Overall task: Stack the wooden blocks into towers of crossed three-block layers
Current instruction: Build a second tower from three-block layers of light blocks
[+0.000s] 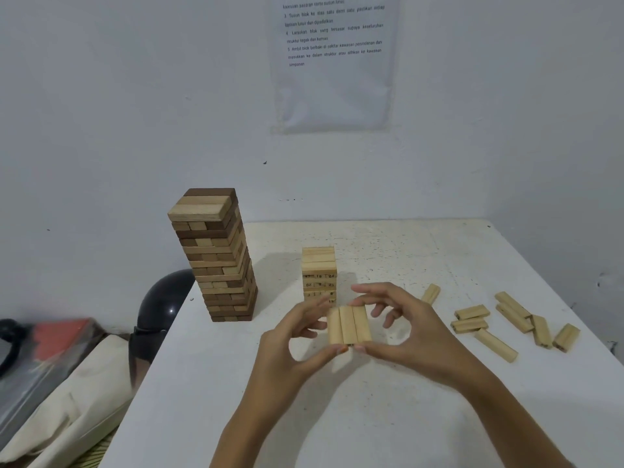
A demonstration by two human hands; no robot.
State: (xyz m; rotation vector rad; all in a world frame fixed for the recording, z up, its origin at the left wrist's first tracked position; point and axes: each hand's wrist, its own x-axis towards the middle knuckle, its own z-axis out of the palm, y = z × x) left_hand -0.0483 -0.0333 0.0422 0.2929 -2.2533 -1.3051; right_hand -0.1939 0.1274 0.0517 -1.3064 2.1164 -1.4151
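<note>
- Step in hand, my read: squaring up a three-block layer before it goes onto a tower.
- L hand (297, 332): fingers curled, thumb on the near end of the three-block set (349, 325), fingers on its left side and far end. It grips the set.
- R hand (401, 319): thumb on the near end, forefinger over the far end, pinching the set. The other fingers are loose and spread, touching nothing.
- The set is three pale blocks side by side, long sides touching, ends roughly flush. It sits mid-table (371, 417), just in front of the short pale tower (319, 268). I cannot tell whether it is lifted or resting on the surface.
- The short pale tower stands toward the far edge, upright, with printed nos. on its lower blocks.
- The tall tower (216, 255), mixed dark and light wood, is at the left edge near the far-left corner. It looks done, with a slight lean or twist.
- Loose blocks (506, 322) are scattered near the right edge, well apart from both hands.
- Next move, in my judgement: carry the set onto the short tower, crosswise to its top layer. This needs even end pressure so the mid block doesn't drop, and a soft set-down.
- Containers: none on the table.
- Clear sleeve (334, 62) on the wall holds a printed sheet.
- Cloth bag (67, 400) lies off the left edge; contents not visible.
</note>
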